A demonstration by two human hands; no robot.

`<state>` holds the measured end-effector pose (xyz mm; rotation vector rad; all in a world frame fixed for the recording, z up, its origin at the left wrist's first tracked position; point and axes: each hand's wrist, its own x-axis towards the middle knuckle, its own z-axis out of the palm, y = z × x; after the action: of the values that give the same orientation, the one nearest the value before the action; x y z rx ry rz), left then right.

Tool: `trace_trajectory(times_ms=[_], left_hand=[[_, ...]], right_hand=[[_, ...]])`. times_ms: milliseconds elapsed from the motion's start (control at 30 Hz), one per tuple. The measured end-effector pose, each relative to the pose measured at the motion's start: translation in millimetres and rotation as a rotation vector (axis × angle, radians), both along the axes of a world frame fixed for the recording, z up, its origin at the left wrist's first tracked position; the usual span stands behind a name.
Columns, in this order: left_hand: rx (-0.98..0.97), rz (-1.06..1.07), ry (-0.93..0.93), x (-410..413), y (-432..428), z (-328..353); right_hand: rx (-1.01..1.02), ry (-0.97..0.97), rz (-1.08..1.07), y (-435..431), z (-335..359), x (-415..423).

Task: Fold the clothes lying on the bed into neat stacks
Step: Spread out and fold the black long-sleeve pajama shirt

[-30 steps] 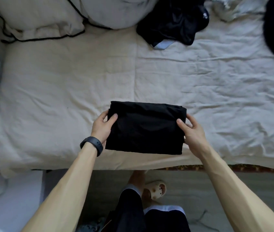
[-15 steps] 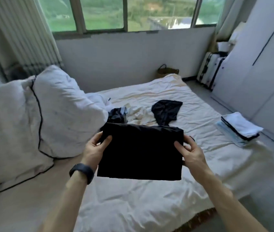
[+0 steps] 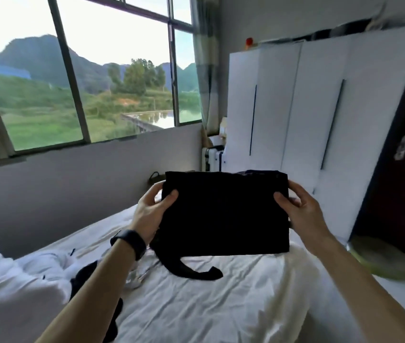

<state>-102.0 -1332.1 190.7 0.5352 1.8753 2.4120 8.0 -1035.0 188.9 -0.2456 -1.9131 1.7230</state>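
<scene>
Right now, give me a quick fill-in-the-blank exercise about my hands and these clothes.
The left hand and right hand hold the folded garment, whose colour is ____.
The dark wristband is on the ____ wrist.
A loose dark garment lies on the white-sheeted ____.
Missing: black, left, bed.

This was a home bedroom: a white-sheeted bed [image 3: 233,308] lay below the grip, a white wardrobe [image 3: 283,107] stood behind it, and a window [image 3: 117,78] was to its upper left.

Daylight from the window [image 3: 77,78] blows out the sky; edges warped, blurred
</scene>
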Motion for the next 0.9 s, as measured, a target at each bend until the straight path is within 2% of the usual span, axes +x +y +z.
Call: trace_trajectory(times_ms=[167, 433, 900], left_hand=[[-0.002, -0.116, 0.057, -34.9, 48.6, 14.9], [-0.035, -0.253, 0.033, -72.2, 156.0, 9.9], [0.021, -0.362, 0.064, -114.4, 439.4, 39.8]], right_hand=[[0.045, 0.036, -0.142, 33.5, 14.1, 6.6], [0.030, 0.063, -0.287, 110.6, 7.1, 20.9], [0.083, 0.102, -0.359, 369.6, 42.6, -3.2]])
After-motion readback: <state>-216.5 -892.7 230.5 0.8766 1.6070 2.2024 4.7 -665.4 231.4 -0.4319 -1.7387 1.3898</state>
